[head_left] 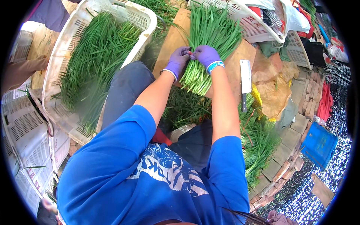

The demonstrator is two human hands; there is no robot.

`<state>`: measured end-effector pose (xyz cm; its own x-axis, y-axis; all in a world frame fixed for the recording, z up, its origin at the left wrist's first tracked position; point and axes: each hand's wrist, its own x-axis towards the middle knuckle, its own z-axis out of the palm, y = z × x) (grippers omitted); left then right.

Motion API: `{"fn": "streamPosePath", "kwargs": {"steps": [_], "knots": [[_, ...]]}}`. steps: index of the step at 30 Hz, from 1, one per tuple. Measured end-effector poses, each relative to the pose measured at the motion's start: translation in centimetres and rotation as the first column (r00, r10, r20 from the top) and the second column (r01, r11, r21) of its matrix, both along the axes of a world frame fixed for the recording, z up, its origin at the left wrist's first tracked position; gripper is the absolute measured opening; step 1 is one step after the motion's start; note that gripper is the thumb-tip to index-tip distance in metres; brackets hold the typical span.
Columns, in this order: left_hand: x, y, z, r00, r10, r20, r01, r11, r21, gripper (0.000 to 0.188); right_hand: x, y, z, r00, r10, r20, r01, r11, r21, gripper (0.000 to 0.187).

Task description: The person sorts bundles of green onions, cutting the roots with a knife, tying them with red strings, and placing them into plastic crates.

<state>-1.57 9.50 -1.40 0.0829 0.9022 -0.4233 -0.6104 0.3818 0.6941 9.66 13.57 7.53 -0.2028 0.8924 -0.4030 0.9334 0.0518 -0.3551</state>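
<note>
A thick bundle of green garlic chives [213, 28] lies on a wooden board [230, 67], its pale cut ends toward me. My left hand [177, 63], in a purple glove, is closed at the bundle's left side, fingertips pinched. My right hand [206, 57], also gloved and with a blue band at the wrist, rests over the bundle, its fingers closed against the left ones. Between the fingertips shows a small red bit of a tie [190, 53]; most of it is hidden. A cleaver [245, 77] with a dark handle lies at the board's right edge.
A white plastic crate [150, 22] of loose chives stands at my left. More chives [258, 146] lie by my right side, with thin red strands on them. Another white crate [277, 35] holds bags at the back right. Brown and yellow sacking [275, 97] lies beyond the cleaver.
</note>
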Motion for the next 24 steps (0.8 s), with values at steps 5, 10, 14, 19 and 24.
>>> {"fn": "streamPosePath", "kwargs": {"steps": [5,10,14,19,24], "knots": [[-0.1,-0.3,0.9,0.991,-0.013,-0.130,0.017,0.999,0.033,0.035,0.0,0.6,-0.5,0.995,0.090,-0.032,-0.091,0.995,-0.037,0.023],[-0.3,-0.5,2.1,0.956,-0.003,-0.292,0.027,0.997,0.078,0.047,0.1,0.6,-0.4,0.995,0.096,-0.033,-0.097,0.995,-0.023,0.024],[-0.6,0.3,1.8,0.963,-0.030,-0.267,0.048,0.997,0.062,0.048,-0.6,0.6,-0.6,0.996,0.085,0.027,-0.085,0.996,0.007,0.024],[-1.1,1.5,0.3,0.973,-0.062,-0.223,0.074,0.996,0.044,0.046,-1.2,0.2,-0.5,0.996,0.061,0.070,-0.065,0.996,0.053,0.023],[-1.5,2.3,1.4,0.869,-0.238,-0.435,0.289,0.956,0.055,0.042,-0.4,-0.1,-1.4,1.000,0.006,-0.006,-0.006,0.996,0.094,0.023]]}}
